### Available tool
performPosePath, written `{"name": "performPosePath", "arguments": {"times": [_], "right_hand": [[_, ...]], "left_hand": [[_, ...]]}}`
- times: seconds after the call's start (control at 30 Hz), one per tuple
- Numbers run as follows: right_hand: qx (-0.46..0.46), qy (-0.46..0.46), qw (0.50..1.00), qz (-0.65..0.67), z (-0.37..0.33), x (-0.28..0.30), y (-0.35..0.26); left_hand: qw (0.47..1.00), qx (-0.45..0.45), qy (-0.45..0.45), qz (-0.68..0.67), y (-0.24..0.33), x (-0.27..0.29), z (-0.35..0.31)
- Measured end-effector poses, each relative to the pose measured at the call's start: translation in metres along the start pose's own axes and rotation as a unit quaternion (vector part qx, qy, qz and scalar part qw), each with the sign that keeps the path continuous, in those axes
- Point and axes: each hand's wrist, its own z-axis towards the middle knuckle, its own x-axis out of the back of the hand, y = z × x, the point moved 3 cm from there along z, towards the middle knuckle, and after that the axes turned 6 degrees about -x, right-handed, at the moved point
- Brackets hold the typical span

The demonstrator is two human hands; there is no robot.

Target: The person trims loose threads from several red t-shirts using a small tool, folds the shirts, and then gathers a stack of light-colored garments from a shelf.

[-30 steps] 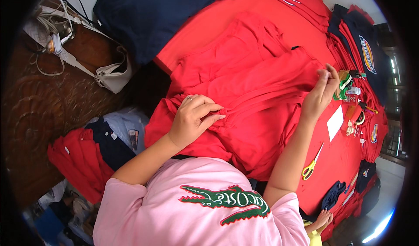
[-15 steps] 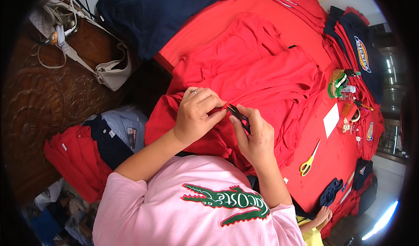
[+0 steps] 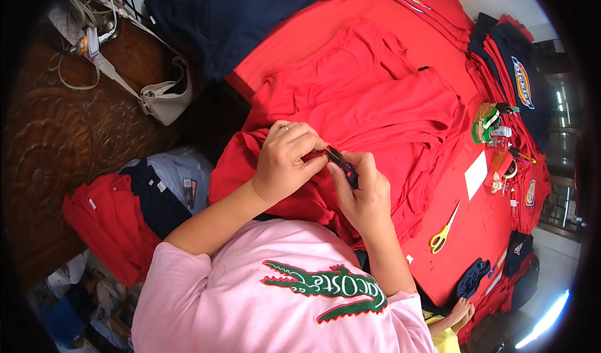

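Note:
My left hand (image 3: pixel 285 160) is closed in a pinch on a bit of the red garment (image 3: pixel 369 102), which lies spread over my lap and the table. My right hand (image 3: pixel 364 193) grips small black thread snips (image 3: pixel 343 165), their tip pointing at the left fingertips. Fingers and snips meet closely, so the exact spot on the cloth between them is hidden. The garment's soft folds run away to the far side, with a small dark mark on its upper right edge.
Yellow-handled scissors (image 3: pixel 440 237) and white paper (image 3: pixel 476 176) lie on the red table to my right, near small boxes (image 3: pixel 485 124). Folded garments (image 3: pixel 523 84) line the right edge. A white bag (image 3: pixel 166 96) rests on carved wood. A co-worker's hand (image 3: pixel 462 312) touches navy cloth (image 3: pixel 472 278).
The snips have tilted a little in my right hand, and their tip now sits closer against the left fingertips. Both hands otherwise stay almost in place; the view shifts slightly.

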Motion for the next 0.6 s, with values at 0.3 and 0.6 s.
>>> {"name": "performPosePath", "arguments": {"times": [0.3,0.6], "right_hand": [[-0.006,0.022,1.0,-0.01,0.001,0.008,0.005],[-0.003,0.115,0.993,0.01,0.018,0.013,0.024]], "left_hand": [[1.0,0.004,-0.013,0.004,-0.001,0.001,0.002],[0.994,0.011,-0.099,-0.041,-0.003,-0.002,-0.002]]}}
